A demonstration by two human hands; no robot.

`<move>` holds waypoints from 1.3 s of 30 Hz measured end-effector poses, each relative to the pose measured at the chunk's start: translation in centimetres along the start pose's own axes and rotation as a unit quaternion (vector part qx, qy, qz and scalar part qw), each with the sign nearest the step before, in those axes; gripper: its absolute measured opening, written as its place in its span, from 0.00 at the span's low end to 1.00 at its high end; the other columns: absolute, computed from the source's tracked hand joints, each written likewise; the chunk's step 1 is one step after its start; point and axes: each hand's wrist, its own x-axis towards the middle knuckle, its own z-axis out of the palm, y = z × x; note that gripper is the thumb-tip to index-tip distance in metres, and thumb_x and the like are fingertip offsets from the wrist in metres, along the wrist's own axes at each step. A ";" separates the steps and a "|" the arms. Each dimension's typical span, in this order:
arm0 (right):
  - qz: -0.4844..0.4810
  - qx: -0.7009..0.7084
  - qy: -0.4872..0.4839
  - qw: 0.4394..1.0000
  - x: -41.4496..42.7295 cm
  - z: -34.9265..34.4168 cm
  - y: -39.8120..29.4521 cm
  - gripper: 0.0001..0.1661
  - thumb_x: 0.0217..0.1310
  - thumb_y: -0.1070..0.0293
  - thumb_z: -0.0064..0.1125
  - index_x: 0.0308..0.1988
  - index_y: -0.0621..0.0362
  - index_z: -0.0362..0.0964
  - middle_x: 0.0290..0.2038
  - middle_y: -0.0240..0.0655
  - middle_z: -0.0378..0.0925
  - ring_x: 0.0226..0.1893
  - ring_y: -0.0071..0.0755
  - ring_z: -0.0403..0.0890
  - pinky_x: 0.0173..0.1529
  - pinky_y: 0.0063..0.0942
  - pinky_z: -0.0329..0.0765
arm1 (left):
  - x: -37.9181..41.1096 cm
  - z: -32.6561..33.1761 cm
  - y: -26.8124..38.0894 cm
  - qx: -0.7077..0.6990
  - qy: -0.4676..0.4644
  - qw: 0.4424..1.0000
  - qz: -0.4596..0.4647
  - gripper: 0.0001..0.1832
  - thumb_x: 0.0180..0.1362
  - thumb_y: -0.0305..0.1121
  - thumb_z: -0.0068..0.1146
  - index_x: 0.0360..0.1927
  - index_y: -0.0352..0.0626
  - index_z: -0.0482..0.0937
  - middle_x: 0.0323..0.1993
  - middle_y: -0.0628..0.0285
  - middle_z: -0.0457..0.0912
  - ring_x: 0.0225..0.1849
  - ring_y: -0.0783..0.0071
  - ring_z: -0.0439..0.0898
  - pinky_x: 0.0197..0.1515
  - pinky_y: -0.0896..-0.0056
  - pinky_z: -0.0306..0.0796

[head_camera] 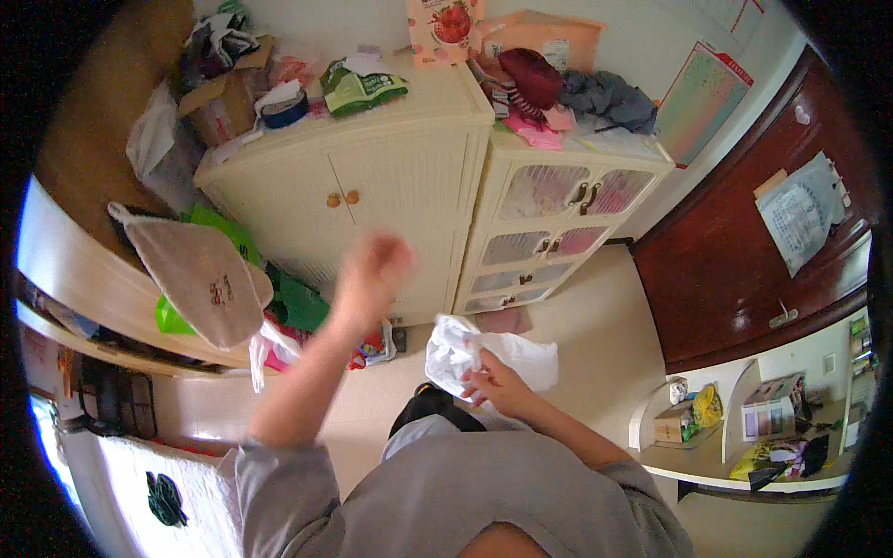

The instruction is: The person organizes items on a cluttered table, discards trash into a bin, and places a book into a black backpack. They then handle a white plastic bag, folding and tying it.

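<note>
A crumpled white plastic bag [534, 359] hangs low in front of me, over the tiled floor. My right hand [495, 387] holds it by its near side, fingers bent against the plastic. My left hand [377, 268] is raised to the left of the bag, apart from it and in front of the cream cabinet [411, 181]. It is blurred, so its fingers and anything between them cannot be made out.
Beyond my hands, the cabinet top carries a green packet [366, 91] and boxes. Beside it stands a drawer unit [565, 202] topped with clothes. A beige cloth [202, 279] hangs at left; a dark red door [739, 244] and shelves [729, 460] are at right.
</note>
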 end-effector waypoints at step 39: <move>-0.230 -0.661 -0.247 0.670 0.0 42.5 8.7 0.19 0.55 0.52 0.47 0.43 0.44 0.77 0.43 0.42 0.79 0.44 0.46 0.79 0.47 0.41 0.75 | -83.4 -14.0 2.4 -0.348 0.545 0.755 -0.107 0.16 0.57 0.42 0.58 0.38 0.38 0.75 0.27 0.66 0.76 0.22 0.81 0.71 0.17 0.85 0.62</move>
